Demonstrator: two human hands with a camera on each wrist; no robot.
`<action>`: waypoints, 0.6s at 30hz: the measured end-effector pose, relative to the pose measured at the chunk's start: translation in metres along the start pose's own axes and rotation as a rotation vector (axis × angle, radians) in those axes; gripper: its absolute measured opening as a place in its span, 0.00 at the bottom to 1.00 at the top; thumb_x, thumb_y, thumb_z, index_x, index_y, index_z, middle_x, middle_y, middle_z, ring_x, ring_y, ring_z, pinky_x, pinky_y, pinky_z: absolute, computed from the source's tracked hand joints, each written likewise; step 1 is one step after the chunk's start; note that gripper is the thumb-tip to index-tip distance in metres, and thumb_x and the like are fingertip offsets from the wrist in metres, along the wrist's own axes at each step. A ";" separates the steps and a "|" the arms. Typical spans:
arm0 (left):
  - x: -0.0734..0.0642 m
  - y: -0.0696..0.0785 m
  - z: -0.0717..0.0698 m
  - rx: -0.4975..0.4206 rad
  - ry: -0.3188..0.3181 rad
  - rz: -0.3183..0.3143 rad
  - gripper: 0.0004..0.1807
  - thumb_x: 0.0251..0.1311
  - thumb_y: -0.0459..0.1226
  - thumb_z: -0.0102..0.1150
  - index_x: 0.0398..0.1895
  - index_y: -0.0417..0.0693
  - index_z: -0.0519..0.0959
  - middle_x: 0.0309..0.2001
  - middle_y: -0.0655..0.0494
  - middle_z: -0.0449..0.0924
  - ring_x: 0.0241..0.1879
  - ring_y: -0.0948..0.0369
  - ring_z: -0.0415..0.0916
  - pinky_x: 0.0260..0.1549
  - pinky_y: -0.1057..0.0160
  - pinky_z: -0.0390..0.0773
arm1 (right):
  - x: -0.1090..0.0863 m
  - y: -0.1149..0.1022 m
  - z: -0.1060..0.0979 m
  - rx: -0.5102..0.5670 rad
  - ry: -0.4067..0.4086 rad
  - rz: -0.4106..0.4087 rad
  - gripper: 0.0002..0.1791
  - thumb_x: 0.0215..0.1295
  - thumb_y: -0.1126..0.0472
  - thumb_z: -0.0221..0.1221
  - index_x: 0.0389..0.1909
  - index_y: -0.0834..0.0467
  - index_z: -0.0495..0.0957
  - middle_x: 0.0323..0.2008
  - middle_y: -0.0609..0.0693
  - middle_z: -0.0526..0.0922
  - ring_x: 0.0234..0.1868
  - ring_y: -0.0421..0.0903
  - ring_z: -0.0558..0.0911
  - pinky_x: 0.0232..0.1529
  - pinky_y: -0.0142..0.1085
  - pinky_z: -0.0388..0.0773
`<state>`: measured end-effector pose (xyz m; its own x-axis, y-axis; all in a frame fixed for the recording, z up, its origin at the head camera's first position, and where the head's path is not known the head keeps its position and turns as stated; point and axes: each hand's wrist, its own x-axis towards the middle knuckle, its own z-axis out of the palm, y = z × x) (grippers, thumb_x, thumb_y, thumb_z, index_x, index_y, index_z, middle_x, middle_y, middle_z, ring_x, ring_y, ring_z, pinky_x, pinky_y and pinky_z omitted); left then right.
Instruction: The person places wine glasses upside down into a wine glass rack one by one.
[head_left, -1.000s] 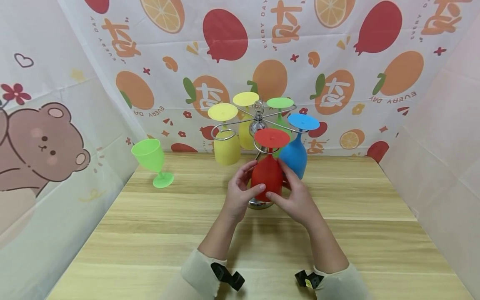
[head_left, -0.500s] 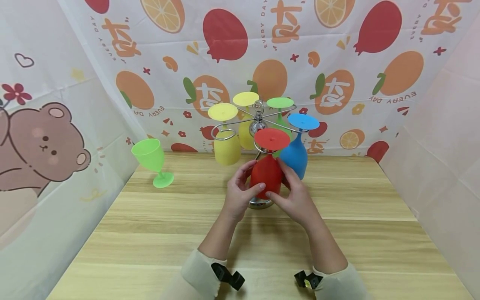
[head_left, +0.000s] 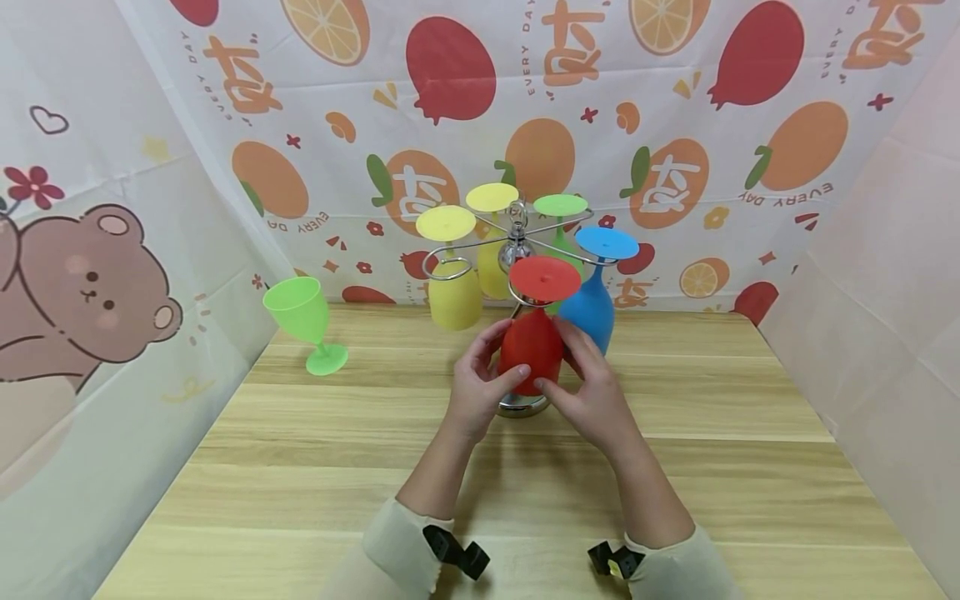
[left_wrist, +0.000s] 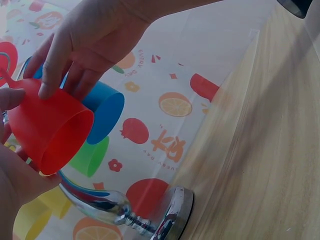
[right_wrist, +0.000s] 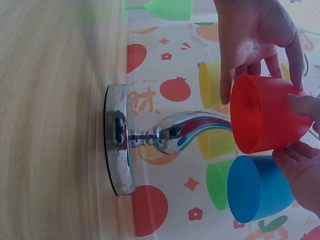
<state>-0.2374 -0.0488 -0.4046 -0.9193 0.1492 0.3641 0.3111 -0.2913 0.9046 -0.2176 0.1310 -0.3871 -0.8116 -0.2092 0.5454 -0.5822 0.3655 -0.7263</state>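
A red plastic goblet [head_left: 531,354] is upside down in the front loop of a chrome wire stand [head_left: 516,252], its foot above the loop. My left hand [head_left: 477,385] holds the bowl from the left, thumb on the near side. From the right, my right hand [head_left: 591,398] grips the same bowl, its thumb close to the other. In the right wrist view, the open mouth of the red goblet [right_wrist: 247,115] hangs beside the curved chrome stem [right_wrist: 175,135]. A blue goblet [head_left: 592,308] hangs just right of the right hand's fingers.
Two yellow goblets [head_left: 454,304] and a green goblet [head_left: 561,205] also hang upside down on the stand. Its round base [head_left: 522,407] stands on the wooden table [head_left: 360,467]. Another green goblet [head_left: 297,310] stands upright at the left. Fruit-print cloth [head_left: 450,71] rises behind.
The red goblet's bowl has swung slightly left and its lower rim has risen a little, both hands staying on it. The other goblets have barely moved.
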 end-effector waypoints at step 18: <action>0.000 -0.002 -0.001 0.027 -0.002 0.022 0.34 0.57 0.29 0.65 0.68 0.52 0.68 0.64 0.54 0.70 0.64 0.52 0.66 0.58 0.59 0.77 | -0.001 0.000 0.001 -0.015 0.009 -0.028 0.48 0.55 0.67 0.70 0.75 0.45 0.59 0.71 0.46 0.64 0.71 0.47 0.65 0.58 0.45 0.76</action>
<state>-0.2380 -0.0491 -0.4063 -0.9119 0.1450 0.3840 0.3373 -0.2686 0.9023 -0.2175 0.1306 -0.3881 -0.7946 -0.2113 0.5691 -0.6038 0.3728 -0.7046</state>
